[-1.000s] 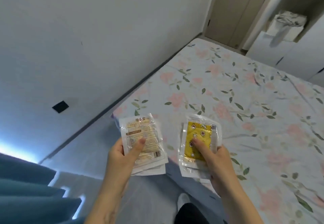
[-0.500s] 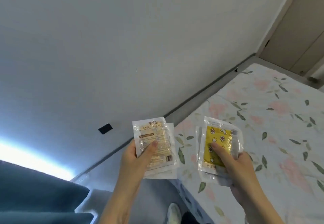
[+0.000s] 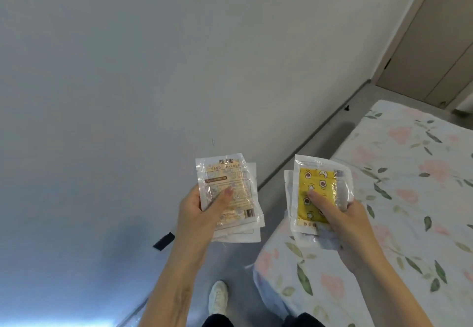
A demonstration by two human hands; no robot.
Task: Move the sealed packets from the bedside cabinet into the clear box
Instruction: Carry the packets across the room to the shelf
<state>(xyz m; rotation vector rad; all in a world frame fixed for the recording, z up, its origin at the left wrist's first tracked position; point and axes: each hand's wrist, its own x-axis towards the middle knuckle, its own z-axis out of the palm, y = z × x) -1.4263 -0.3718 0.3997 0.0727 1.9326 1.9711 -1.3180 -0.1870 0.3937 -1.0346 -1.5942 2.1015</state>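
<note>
Packets [image 3: 227, 198] stay gripped in both hands [image 3: 197, 214] (thumbs on top), now facing more wall [image 3: 153, 70].

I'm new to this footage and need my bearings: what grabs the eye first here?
Two small stacks of sealed packets held up mid-frame: the left hand grips pale hand-warmer packets, the right hand grips a stack topped by a yellow star-print packet. A floral bedsheet fills the right side.

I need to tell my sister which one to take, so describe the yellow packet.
Beside the floral bed, find the right hand. It holds the yellow packet, printed with stars; the left hand holds pale beige packets instead.
</note>
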